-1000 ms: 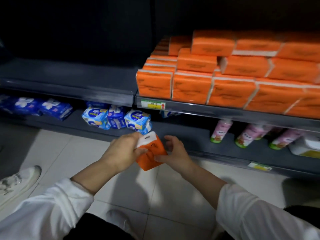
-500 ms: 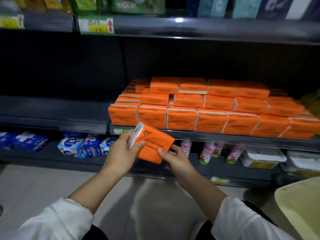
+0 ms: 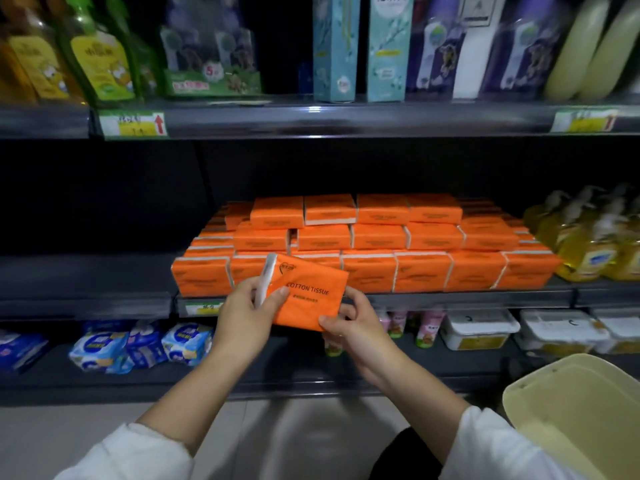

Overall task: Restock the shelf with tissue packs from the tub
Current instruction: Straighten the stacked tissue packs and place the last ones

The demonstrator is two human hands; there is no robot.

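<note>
Three tiers of orange tissue packs (image 3: pixel 367 237) already stacked on middle shelf (image 3: pixel 450 299); one more pack (image 3: pixel 308 299) gripped at its ends by left hand (image 3: pixel 242 317) and right hand (image 3: pixel 356 327), in front of shelf edge, not yet placed; tub (image 3: pixel 581 410) at lower right, contents unseen.

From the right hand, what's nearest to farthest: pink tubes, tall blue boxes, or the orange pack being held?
1. orange pack, held by the right hand.
2. pink tubes, lower shelf, just right.
3. tall blue boxes, top shelf above.
</note>
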